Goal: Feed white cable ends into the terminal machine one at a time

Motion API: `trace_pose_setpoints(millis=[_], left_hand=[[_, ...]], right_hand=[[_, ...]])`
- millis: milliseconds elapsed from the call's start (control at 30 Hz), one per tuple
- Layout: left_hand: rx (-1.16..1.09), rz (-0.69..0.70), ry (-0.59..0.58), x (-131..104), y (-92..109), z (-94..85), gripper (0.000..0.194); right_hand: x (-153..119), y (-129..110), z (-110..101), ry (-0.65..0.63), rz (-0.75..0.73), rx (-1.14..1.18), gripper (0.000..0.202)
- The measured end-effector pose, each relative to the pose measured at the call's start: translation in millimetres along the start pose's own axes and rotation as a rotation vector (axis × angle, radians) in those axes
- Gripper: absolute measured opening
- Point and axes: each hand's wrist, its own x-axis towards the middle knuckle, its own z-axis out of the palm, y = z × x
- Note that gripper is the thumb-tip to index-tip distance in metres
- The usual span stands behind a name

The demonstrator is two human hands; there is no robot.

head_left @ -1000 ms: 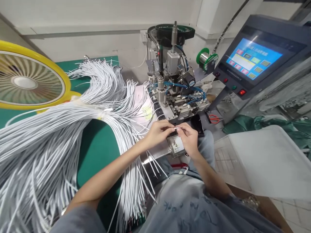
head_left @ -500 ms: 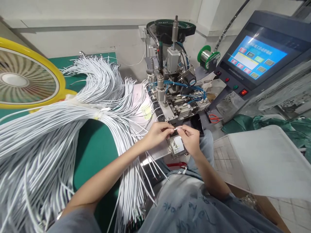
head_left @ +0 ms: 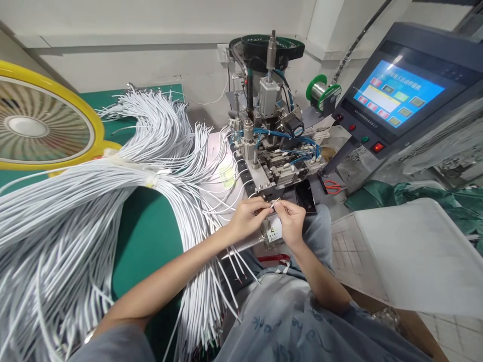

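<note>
Where the two hands meet at the near edge of the machine, pinched between them: a thin white wire end point(head_left: 274, 203), tilted up and to the right. Left hand point(head_left: 247, 217) closed on the wire from the left, fingers curled, thumb and forefinger pressed together. Right hand point(head_left: 290, 220) closed on the same wire from the right, fingertips point(head_left: 284, 208) nearly touching those of the left. Directly beneath the grip, a small metal block with a yellow warning label point(head_left: 274, 231), partly covered by the right hand. Just beyond the grip, the small assembly machine point(head_left: 271, 136) with blue air hoses and a steel column, topped by a dark feeder bowl point(head_left: 271, 46). Just right of the grip, a dark phone point(head_left: 305, 195) lying flat, and farther right red-handled scissors point(head_left: 332, 186). Up and right of the grip, a green wire spool point(head_left: 322, 90) and a control panel with lit touchscreen point(head_left: 398, 93). Left of the grip, a large bundle of white wires point(head_left: 94, 201) fanned across the green surface point(head_left: 151, 236), tied near its middle, some strands hanging over the near edge below the left wrist. Far left, a yellow-rimmed fan point(head_left: 37, 125). Right and nearer than the grip, a white plastic tray point(head_left: 415, 251).
</note>
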Motion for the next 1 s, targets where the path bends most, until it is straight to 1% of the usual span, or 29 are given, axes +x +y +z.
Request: trace_pose_setpoints(millis=[67,100,167,233,300,333,367,400,500,567,600,767,867,933,1000], left_hand=[[0.162,0.089,-0.047,-0.2,-2.4,-2.6,0.020],[0.271,0.155,-0.076,0.3,-3.7,-4.9,0.022],[0.493,0.296,-0.129,2.0,-6.1,-9.9,0.027],[0.656,0.402,-0.173,3.5,-7.6,-13.3,0.029],[0.722,0.422,-0.213,3.9,-8.3,-13.3,0.030],[0.720,0.395,-0.224,3.4,-8.3,-12.0,0.030],[0.692,0.348,-0.224,2.6,-8.3,-10.1,0.029],[0.643,0.290,-0.219,1.6,-8.3,-7.8,0.029],[0.457,0.110,-0.235,-2.0,-8.2,-0.6,0.023],[0.393,0.024,-0.284,-3.3,-8.0,2.4,0.019],[0.394,-0.006,-0.315,-3.3,-7.8,3.1,0.018],[0.564,-0.122,-0.510,2.8,-6.9,1.8,0.022],[0.649,-0.173,-0.617,7.9,-7.5,0.0,0.024],[0.669,-0.174,-0.642,9.8,-8.6,-0.7,0.024],[0.669,-0.169,-0.648,10.1,-10.1,-0.8,0.025]], right_hand=[[0.4,-1.2,-0.7,0.006,-0.080,-0.097,0.022],[2.3,-2.8,-3.2,-0.021,-0.121,-0.160,0.023],[9.0,-6.7,-11.2,-0.127,-0.157,-0.271,0.025],[16.9,-8.8,-20.2,-0.273,-0.111,-0.332,0.027],[22.8,-7.5,-26.6,-0.396,-0.026,-0.336,0.026],[24.2,-5.5,-28.1,-0.426,0.012,-0.318,0.025],[24.3,-3.0,-28.2,-0.427,0.041,-0.291,0.025],[23.3,-0.3,-27.2,-0.399,0.061,-0.259,0.024],[16.2,7.4,-20.4,-0.239,0.074,-0.189,0.026],[12.6,12.0,-17.1,-0.172,0.074,-0.177,0.026],[12.3,14.8,-16.8,-0.166,0.082,-0.182,0.026],[25.3,39.5,-27.2,-0.244,0.170,-0.222,0.023],[34.0,55.4,-32.9,-0.280,0.270,-0.174,0.021],[36.6,60.6,-33.3,-0.305,0.341,-0.122,0.021],[37.4,61.5,-31.4,-0.319,0.382,-0.079,0.021]])
